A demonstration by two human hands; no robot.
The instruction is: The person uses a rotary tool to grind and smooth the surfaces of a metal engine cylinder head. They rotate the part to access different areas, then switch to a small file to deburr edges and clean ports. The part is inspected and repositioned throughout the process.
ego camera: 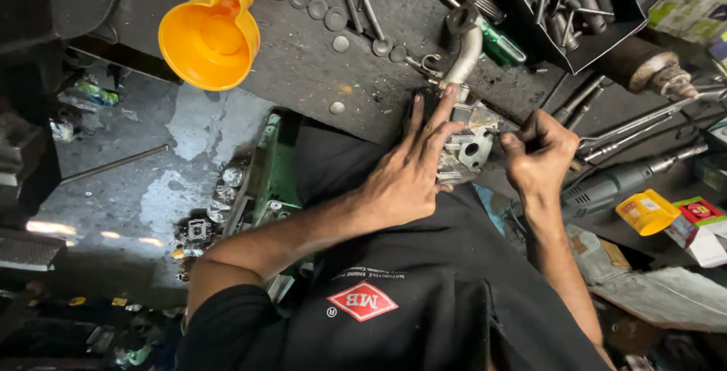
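Observation:
A grey metal engine part point(471, 144) with a curved pipe point(463, 51) rising from it rests at the edge of a dark workbench point(318, 53). My left hand point(409, 174) lies over the part with fingers spread, pressing it down. My right hand point(539, 155) is closed around a small thin tool whose tip meets the part's right side; the tool itself is mostly hidden by my fingers.
An orange funnel point(208, 36) sits on the bench at upper left, with several round washers point(318, 7) and wrenches point(363, 0) beyond. A black bin of tools point(575, 0) stands at upper right. An electric drill point(613, 185), a yellow can point(645, 212) and a green-handled screwdriver point(501, 45) lie to the right.

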